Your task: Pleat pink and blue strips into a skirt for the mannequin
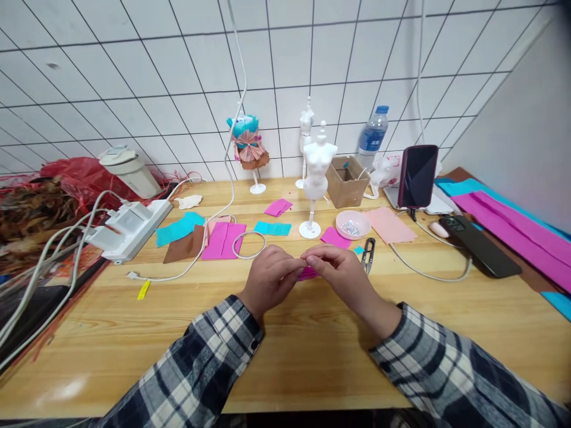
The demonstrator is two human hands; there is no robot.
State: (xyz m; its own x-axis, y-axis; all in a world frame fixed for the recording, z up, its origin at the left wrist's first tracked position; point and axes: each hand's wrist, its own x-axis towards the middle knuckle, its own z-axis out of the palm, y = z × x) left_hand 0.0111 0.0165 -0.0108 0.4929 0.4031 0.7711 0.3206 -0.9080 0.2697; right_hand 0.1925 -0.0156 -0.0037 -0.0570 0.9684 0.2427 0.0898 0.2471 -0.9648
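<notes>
My left hand (277, 274) and my right hand (341, 270) meet fingertip to fingertip over the middle of the table. Both are closed on a small piece of magenta crepe paper (307, 273), mostly covered by the fingers. Just beyond them stands a white mini mannequin (317, 169) on a round base. Small black thread snips (368, 254) lie right of my right hand. A magenta square (335, 238) and a pink dish (353, 224) of shiny bits are close by. Left of the mannequin lie a turquoise piece (273, 229) and a magenta sheet (223, 241).
A dressed mannequin (248, 145), a bare one (306, 134), a cardboard box (348, 181) and a water bottle (373, 137) stand along the tiled wall. Phones (418, 178) and paper strips (517, 232) lie right. A power strip (134, 229) with cables sits left.
</notes>
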